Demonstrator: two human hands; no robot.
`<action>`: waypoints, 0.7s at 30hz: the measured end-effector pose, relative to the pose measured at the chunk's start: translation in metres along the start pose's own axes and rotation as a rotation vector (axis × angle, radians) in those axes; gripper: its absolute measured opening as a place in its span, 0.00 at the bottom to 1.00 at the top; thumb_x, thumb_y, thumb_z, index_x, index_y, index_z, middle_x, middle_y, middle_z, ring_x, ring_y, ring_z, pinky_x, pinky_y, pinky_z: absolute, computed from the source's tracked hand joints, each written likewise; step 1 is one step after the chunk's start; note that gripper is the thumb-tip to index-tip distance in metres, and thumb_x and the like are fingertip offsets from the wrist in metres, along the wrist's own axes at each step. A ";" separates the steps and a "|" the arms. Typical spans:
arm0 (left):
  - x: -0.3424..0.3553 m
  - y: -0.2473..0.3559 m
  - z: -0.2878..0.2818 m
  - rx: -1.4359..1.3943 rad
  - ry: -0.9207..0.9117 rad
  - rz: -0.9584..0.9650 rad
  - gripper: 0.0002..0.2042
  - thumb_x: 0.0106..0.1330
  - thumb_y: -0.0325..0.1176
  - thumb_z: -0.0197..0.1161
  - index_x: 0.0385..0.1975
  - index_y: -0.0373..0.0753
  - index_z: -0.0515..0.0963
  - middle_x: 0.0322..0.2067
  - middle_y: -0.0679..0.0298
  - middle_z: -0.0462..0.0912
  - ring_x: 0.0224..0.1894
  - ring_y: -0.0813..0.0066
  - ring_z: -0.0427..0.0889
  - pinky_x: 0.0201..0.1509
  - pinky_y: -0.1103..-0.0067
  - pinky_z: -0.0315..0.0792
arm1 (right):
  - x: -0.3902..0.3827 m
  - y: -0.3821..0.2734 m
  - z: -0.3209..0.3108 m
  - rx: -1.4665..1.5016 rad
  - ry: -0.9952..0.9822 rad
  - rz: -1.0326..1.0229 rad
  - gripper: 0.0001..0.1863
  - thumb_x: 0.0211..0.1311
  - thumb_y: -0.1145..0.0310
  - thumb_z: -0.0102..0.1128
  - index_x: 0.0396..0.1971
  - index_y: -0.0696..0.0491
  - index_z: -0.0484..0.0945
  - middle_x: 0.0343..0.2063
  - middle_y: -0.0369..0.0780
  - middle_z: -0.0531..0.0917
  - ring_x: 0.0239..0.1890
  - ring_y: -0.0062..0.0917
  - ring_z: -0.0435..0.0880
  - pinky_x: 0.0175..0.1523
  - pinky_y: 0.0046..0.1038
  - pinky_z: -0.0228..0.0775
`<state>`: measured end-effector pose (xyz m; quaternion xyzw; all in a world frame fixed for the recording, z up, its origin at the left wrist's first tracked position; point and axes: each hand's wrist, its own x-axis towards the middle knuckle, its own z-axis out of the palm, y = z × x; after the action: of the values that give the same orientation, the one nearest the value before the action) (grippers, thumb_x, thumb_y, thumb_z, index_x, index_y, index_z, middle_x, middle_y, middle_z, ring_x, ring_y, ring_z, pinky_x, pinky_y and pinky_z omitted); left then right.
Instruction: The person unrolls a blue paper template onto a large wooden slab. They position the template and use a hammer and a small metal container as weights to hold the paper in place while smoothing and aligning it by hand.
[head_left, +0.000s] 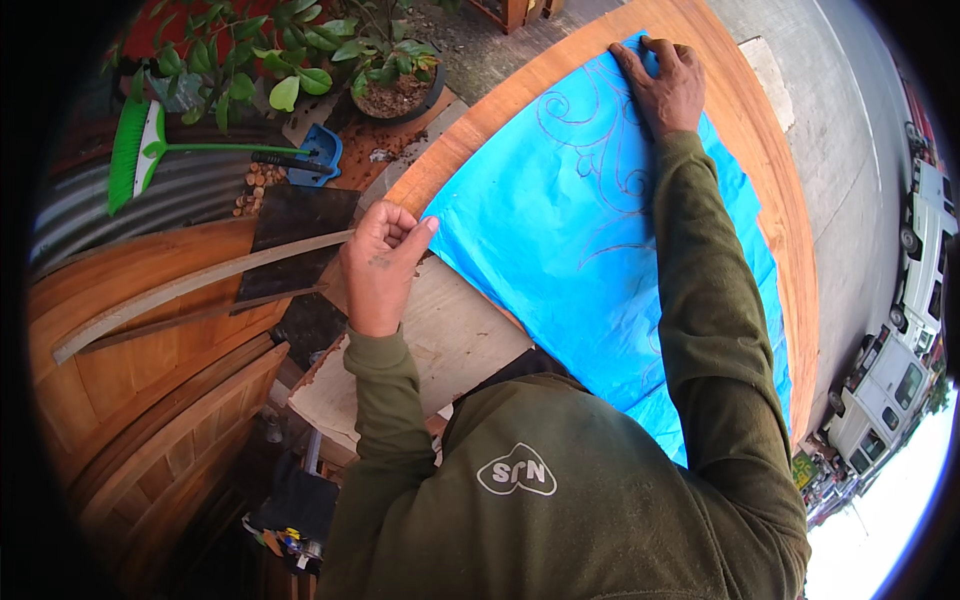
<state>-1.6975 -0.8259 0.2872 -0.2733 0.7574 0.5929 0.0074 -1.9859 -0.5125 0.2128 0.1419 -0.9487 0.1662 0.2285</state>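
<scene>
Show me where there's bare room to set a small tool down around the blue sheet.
Bare: the board right of the sheet, beyond the right sleeve; its upper-left strip, between left hand and right hand; the pale plank, bordered by sheet and left sleeve. Crowded: farther left, where broom, dustpan, plant and panels sit close.

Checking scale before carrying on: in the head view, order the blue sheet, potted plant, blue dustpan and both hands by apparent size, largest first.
1. Blue sheet
2. Potted plant, leaves included
3. Left hand and right hand: too alike to rank
4. Blue dustpan
</scene>
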 end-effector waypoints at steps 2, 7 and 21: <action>0.001 -0.004 -0.004 -0.024 -0.028 -0.072 0.10 0.69 0.28 0.78 0.34 0.36 0.80 0.28 0.72 0.80 0.30 0.90 0.74 0.32 0.85 0.71 | 0.000 0.000 0.001 0.043 0.021 -0.001 0.33 0.62 0.31 0.73 0.48 0.48 0.90 0.44 0.50 0.86 0.51 0.49 0.84 0.59 0.47 0.76; -0.003 -0.015 -0.002 -0.143 0.055 -0.001 0.09 0.72 0.29 0.76 0.34 0.35 0.81 0.28 0.72 0.81 0.31 0.89 0.76 0.35 0.87 0.72 | 0.000 0.001 0.000 0.028 0.000 0.002 0.32 0.62 0.34 0.75 0.48 0.48 0.90 0.44 0.48 0.86 0.52 0.47 0.85 0.59 0.46 0.77; -0.012 -0.039 0.018 -0.334 0.165 0.046 0.16 0.74 0.24 0.72 0.54 0.36 0.73 0.38 0.65 0.81 0.34 0.85 0.81 0.37 0.85 0.78 | 0.002 -0.003 -0.005 0.042 -0.047 0.054 0.33 0.62 0.34 0.76 0.51 0.50 0.91 0.47 0.48 0.87 0.55 0.43 0.85 0.61 0.43 0.77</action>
<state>-1.6765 -0.8102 0.2510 -0.3010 0.6527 0.6859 -0.1140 -1.9849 -0.5139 0.2186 0.1249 -0.9536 0.1890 0.1984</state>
